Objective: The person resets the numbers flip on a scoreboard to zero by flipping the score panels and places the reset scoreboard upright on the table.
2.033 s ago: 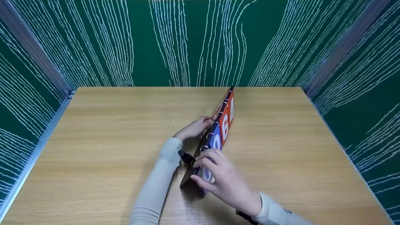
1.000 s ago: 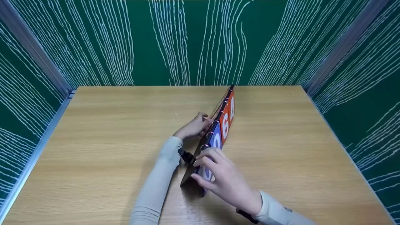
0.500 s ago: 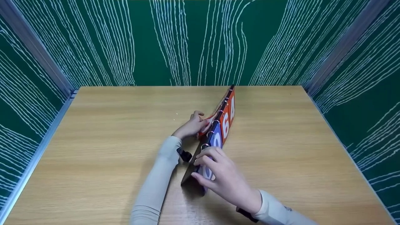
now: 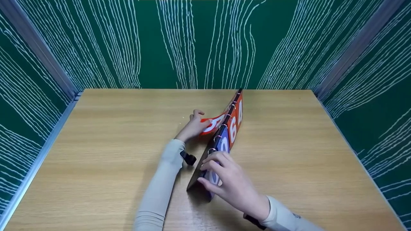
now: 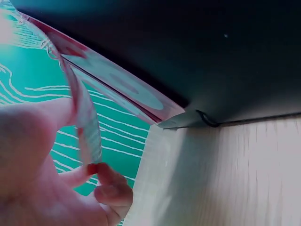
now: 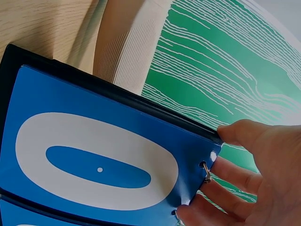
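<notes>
A tabletop flip scoreboard [image 4: 200,175] stands tent-like on the table, its ring-bound top edge running away from me. Red cards reading 6 [image 4: 233,132] and 4 fill its far half on the right face; blue 0 cards [image 6: 33,103] fill the near half. On the left side my left hand [image 4: 191,126] pinches a red number card [image 4: 209,125], which is lifted and bent away from the board. The left wrist view shows that card [image 5: 87,125] edge-on between thumb and fingers. My right hand [image 4: 233,181] holds the near top corner, thumb and fingers around it by the rings.
The wooden table [image 4: 112,154] extends on both sides of the scoreboard. Green walls [image 4: 163,48] with white wavy lines enclose its back and sides. Black wrist cameras [image 4: 188,158] sit on both wrists. A black cord loop [image 5: 207,118] shows at the board's lower edge.
My left hand has moved left and slightly away from me, drawing the red card out from behind the board into view. The right hand and the scoreboard have stayed almost in place.
</notes>
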`<state>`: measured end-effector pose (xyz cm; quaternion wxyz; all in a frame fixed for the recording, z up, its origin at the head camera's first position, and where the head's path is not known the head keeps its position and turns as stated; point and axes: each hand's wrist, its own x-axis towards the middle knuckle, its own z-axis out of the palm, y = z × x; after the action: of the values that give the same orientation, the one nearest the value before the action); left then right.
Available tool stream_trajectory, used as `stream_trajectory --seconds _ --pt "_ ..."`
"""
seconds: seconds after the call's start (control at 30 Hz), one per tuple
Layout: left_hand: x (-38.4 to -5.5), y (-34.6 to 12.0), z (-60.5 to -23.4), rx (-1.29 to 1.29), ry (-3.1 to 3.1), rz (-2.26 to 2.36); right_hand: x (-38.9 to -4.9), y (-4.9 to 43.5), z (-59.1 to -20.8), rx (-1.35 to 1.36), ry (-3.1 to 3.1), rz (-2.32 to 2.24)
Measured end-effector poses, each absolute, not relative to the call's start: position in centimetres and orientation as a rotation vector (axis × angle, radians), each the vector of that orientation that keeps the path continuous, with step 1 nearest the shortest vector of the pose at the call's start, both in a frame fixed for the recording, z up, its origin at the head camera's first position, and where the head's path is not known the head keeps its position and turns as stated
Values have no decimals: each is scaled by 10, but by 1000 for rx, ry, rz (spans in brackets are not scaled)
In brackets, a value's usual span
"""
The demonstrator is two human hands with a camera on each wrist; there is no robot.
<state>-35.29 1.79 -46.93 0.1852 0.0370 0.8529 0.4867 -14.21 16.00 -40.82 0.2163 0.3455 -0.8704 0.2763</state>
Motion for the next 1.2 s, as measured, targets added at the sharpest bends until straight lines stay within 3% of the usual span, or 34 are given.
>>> stream_trajectory --seconds 0.77,1.2 --pt "-360 8 -462 -76 2381 1549 -142 161 -409 906 -2435 734" --pt "-362 -6 -446 -76 2344 1936 -145 159 -412 916 -2394 687"
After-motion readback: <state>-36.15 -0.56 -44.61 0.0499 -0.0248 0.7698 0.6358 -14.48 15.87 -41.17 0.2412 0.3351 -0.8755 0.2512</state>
